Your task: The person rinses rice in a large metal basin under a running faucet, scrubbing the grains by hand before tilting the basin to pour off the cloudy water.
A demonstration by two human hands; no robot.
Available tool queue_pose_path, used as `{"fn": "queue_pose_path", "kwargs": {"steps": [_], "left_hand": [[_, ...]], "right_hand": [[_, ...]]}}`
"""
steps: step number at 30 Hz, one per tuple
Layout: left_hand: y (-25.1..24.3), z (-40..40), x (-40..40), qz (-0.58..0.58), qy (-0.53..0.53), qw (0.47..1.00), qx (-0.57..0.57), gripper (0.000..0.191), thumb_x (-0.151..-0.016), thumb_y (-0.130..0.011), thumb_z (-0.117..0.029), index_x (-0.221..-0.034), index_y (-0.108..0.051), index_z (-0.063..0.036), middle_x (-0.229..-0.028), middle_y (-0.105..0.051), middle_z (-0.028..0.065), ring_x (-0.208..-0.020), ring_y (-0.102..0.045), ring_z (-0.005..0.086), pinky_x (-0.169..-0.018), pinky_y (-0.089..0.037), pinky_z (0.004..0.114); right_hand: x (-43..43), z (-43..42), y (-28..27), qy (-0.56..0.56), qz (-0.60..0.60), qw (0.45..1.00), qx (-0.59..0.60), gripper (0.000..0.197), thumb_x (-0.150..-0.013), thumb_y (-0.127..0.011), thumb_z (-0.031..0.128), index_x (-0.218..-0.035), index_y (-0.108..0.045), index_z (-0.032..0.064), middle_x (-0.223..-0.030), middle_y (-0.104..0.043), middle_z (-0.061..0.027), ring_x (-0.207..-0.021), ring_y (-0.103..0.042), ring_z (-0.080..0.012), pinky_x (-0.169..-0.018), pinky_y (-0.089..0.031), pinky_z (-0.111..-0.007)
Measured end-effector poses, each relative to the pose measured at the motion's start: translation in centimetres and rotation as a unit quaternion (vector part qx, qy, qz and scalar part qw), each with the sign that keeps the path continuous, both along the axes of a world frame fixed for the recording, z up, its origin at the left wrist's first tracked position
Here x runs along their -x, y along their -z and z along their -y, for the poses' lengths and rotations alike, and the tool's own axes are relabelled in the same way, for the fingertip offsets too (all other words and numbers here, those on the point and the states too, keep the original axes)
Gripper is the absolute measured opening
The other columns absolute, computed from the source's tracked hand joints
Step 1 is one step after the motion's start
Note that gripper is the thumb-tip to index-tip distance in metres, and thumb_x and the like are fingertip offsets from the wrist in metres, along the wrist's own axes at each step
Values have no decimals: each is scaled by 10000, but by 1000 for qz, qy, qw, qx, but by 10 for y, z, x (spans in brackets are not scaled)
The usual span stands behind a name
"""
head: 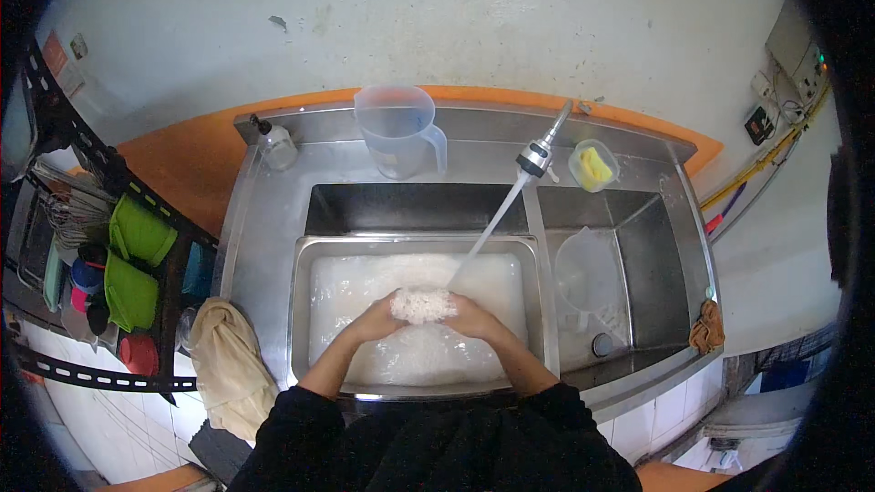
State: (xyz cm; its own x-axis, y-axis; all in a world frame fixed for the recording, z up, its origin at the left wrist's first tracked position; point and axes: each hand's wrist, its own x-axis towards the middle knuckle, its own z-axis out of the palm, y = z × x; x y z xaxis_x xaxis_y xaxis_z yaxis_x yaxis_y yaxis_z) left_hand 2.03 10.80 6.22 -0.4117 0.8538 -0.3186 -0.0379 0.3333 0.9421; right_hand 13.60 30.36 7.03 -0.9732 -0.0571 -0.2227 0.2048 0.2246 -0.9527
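Observation:
Between my two cupped hands sits a heap of wet white grains (422, 305) that look like rice. My left hand (377, 319) supports it from the left, and my right hand (472, 318) from the right. Both are over a rectangular stainless steel pan (301, 314) filled with cloudy white water (355, 280). More pale grains show in the water, though how deep they lie is hidden. A stream of water (495, 222) runs from the faucet (535, 157) into the pan, just behind my right hand.
The pan sits in the left basin of a steel double sink (417, 208). A clear plastic pitcher (396, 130), a pump bottle (277, 147) and a tub with a yellow sponge (593, 165) stand behind. Another clear pitcher (584, 273) lies in the right basin. A beige cloth (229, 362) hangs at left.

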Motion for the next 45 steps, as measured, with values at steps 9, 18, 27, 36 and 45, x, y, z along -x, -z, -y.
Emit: {"fn": "queue_pose_path", "kwargs": {"steps": [9,18,27,36,45], "left_hand": [[23,90,-22,-376,105,838,382,650,-738,-582,-339,-1310,-399,-91,-1250,-472,230,-1194,-389,441,-1005,-315,499],[97,59,-34,-124,146,912,362,1120,-667,-706,-339,-1348,50,130,-1385,-164,360,-1282,-290,399,-1074,-227,419],[10,-27,-34,124,-113,986,-7,868,-737,-706,-230,-1353,-166,56,-1260,-458,198,-1168,-451,273,-1000,-346,353],[16,31,18,-339,74,894,282,479,-766,-618,-287,-1197,-532,-97,-1254,-519,86,-1207,-407,346,-959,-389,418],[114,99,-9,-118,-65,967,216,1011,-662,-706,-424,-1382,-178,49,-1399,-215,303,-1338,-139,390,-1065,-187,514]], "right_hand": [[-94,-43,4,-141,262,853,-428,583,-706,-664,445,-1113,-562,42,-1102,-579,-200,-1021,-548,-359,-889,-420,-425],[-91,-29,166,-211,309,855,-359,535,-646,-671,476,-784,-661,-40,-857,-637,-245,-822,-626,-364,-730,-501,-439],[-18,24,23,101,69,992,6,546,-729,-661,181,-1189,-463,-37,-1102,-562,-145,-1002,-541,-232,-842,-456,-337],[-35,-72,44,-3,145,951,-272,566,-775,-659,158,-1256,-423,-22,-1104,-582,-142,-1010,-545,-206,-874,-433,-315],[-50,-48,142,-154,255,952,-66,634,-802,-597,408,-1249,-465,-23,-1282,-453,-224,-1155,-462,-288,-994,-343,-386]]}}
